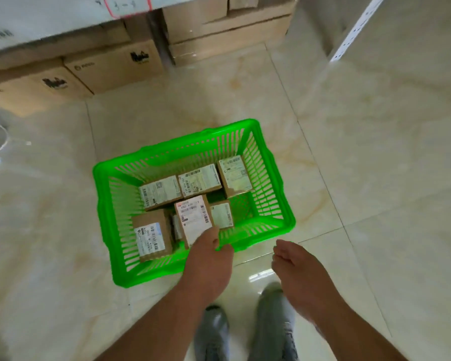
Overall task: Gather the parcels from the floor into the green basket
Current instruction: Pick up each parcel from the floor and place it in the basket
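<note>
On the pale tiled floor (375,152) sits the green basket (287,204), five labelled parcels lying flat inside. Left hand (208,259) reaches over the near rim, fingers closed on a sixth parcel (193,220), held tilted above the others. Right hand (294,267) hangs just outside the basket, fingers loosely spread, holding nothing. Stacked cardboard boxes (115,66) stand beyond.

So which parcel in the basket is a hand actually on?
The parcel with the red-topped label, front middle of the green basket. The left hand grips its near edge and it sits tilted above the others; the right hand is empty.
</note>
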{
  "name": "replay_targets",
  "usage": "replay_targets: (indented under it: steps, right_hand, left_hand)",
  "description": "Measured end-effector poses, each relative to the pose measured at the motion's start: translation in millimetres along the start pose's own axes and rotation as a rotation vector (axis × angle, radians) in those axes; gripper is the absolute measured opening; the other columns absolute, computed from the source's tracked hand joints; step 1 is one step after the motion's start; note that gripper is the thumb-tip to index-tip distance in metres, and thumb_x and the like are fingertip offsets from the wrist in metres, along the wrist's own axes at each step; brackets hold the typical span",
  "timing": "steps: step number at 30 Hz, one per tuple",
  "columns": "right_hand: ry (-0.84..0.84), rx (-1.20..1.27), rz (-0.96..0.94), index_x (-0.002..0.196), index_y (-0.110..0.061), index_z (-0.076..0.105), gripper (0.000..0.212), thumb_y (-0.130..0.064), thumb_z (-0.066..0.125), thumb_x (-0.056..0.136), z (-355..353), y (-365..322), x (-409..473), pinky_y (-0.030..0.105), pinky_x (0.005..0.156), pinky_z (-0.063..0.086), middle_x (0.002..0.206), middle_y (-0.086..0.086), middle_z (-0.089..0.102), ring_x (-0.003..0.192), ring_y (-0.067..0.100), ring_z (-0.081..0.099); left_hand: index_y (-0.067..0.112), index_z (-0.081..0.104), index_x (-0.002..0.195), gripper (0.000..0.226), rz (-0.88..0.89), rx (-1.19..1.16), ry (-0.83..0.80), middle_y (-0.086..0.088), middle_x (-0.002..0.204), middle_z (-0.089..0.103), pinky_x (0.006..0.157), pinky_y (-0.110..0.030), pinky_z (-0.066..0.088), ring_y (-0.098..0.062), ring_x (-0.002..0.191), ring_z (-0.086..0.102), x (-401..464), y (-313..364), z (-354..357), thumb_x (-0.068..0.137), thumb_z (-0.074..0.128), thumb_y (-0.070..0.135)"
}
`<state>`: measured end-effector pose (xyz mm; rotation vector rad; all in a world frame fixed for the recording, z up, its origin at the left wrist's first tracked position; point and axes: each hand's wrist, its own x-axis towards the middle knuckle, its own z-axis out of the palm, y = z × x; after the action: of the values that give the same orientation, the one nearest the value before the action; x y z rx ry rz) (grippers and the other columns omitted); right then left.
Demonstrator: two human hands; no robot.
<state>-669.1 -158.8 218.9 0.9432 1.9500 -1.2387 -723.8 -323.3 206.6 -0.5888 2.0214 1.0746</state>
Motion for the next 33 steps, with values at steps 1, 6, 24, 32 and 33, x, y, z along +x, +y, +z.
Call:
replay_targets:
  steps: [1,6,24,32,33]
  right_hand:
    - [0.065,0.063,0.05,0.127,-0.025,0.062,0.039,-0.011,0.058,0.091,-13.9,14.2,-12.6,0.027,0.099,0.044,0.116,-0.007,0.067,0.111,0.009,0.062]
    - [0.281,0.352,0.252,0.131,-0.018,0.062,0.055,-0.034,0.067,0.078,-60.0,116.3,-51.2,0.049,0.111,0.042,0.126,0.0,0.068,0.118,0.022,0.063]
    - [0.497,0.918,0.523,0.103,-0.011,0.069,0.035,-0.039,0.05,0.094,-200.4,474.6,-186.6,0.048,0.091,0.053,0.085,0.001,0.061,0.086,0.031,0.062]
    - [0.584,1.117,0.649,0.073,-0.028,0.052,0.024,-0.036,0.054,0.095,-271.4,646.7,-283.6,0.043,0.089,0.051,0.09,0.001,0.06,0.087,0.021,0.057]
    - [0.601,1.146,0.657,0.073,-0.028,0.053,0.023,-0.036,0.055,0.095,-277.6,662.9,-289.9,0.044,0.088,0.051,0.09,0.002,0.06,0.087,0.021,0.057]
  left_hand:
    - [0.007,0.057,0.132,0.039,0.02,0.025,-0.045,-0.019,0.138,0.06,0.103,-0.041,0.045,-0.033,0.125,0.057,-10.4,8.7,12.0,0.094,0.056,0.017]
    - [0.021,0.033,0.157,0.063,0.16,0.201,-0.267,-0.003,0.16,0.04,0.119,-0.034,0.032,-0.014,0.144,0.041,-58.7,32.1,80.2,0.098,0.054,0.028]
    - [0.023,0.029,0.159,0.068,0.253,0.851,-0.569,0.0,0.162,0.038,0.104,-0.025,0.031,-0.016,0.146,0.039,-293.6,-21.3,452.6,0.096,0.055,0.033]
    - [0.016,0.037,0.153,0.063,0.263,1.023,-0.664,-0.009,0.156,0.045,0.11,-0.033,0.037,-0.022,0.141,0.045,-411.2,-51.5,598.6,0.095,0.054,0.032]
    - [0.017,0.037,0.153,0.063,0.272,1.034,-0.675,-0.008,0.156,0.045,0.112,-0.034,0.037,-0.022,0.141,0.045,-418.7,-54.5,611.3,0.095,0.053,0.033]
